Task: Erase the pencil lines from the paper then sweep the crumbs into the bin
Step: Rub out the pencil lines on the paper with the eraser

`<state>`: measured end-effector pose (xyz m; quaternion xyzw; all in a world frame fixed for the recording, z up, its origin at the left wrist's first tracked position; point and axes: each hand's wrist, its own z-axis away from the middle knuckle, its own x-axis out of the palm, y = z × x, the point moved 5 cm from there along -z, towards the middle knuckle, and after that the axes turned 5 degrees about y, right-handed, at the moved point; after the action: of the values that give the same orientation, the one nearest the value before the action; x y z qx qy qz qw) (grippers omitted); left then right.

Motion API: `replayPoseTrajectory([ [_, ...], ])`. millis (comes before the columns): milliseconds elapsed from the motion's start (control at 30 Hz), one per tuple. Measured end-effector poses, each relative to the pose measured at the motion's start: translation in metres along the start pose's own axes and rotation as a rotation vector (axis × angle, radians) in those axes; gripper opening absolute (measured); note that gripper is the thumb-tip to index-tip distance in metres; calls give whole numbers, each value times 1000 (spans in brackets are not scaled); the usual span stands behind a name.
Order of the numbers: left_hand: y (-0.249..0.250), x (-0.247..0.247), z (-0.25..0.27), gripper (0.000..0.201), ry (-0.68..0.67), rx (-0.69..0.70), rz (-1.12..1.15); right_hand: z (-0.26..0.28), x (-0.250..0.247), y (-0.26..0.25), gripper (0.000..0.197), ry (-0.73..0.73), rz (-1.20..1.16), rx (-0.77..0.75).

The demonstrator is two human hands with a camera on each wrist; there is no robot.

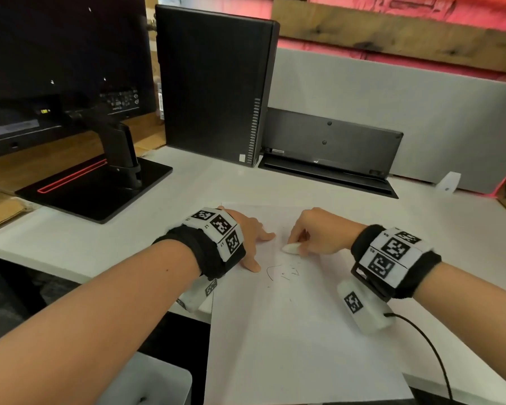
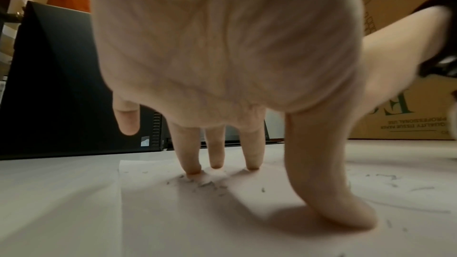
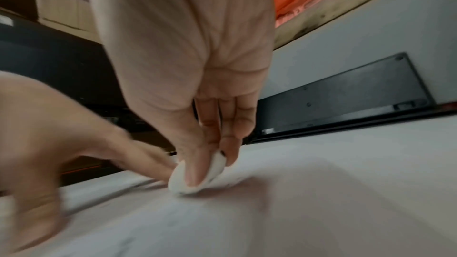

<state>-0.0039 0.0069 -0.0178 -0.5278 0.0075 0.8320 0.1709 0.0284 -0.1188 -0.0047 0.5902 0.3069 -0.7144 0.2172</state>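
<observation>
The erasing is under way but, judging by the sheet, not finished. The right hand (image 1: 319, 233) is pinching a white eraser (image 1: 290, 248) between thumb and curled fingers (image 3: 197, 171) and pressing it onto the paper (image 1: 298, 331), which is lying on the white table (image 1: 85, 244) with its near edge hanging over the front. The left hand (image 1: 247, 238) is spreading flat, its straight fingers (image 2: 191, 155) and thumb pressing on the sheet's left part to steady it and gripping nothing. Pencil lines (image 1: 278, 271) are showing just below the eraser, a curved stroke and some broken marks, so rubbing is left to do. Dark crumbs (image 2: 207, 183) are lying scattered on the paper near the left fingertips, unswept. A pale container (image 1: 158, 384) that may be the bin is sitting below the table's front edge, at lower left; sweeping into it looks not yet begun.
</observation>
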Motion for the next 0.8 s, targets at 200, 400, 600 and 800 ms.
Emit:
replayPoseTrajectory([
  [200,1,0,1,86,-6,-17,-3,-23,-4,9,19,36,58,51],
  [400,-1,2,-1,87,-3,-15,2,6,7,-5,21,-36,-56,-50],
  [600,1,-1,2,87,1,-9,7,-20,-11,13,21,70,26,62],
  [800,3,-1,1,84,-6,-24,-10,4,10,-3,23,-14,-13,-35],
])
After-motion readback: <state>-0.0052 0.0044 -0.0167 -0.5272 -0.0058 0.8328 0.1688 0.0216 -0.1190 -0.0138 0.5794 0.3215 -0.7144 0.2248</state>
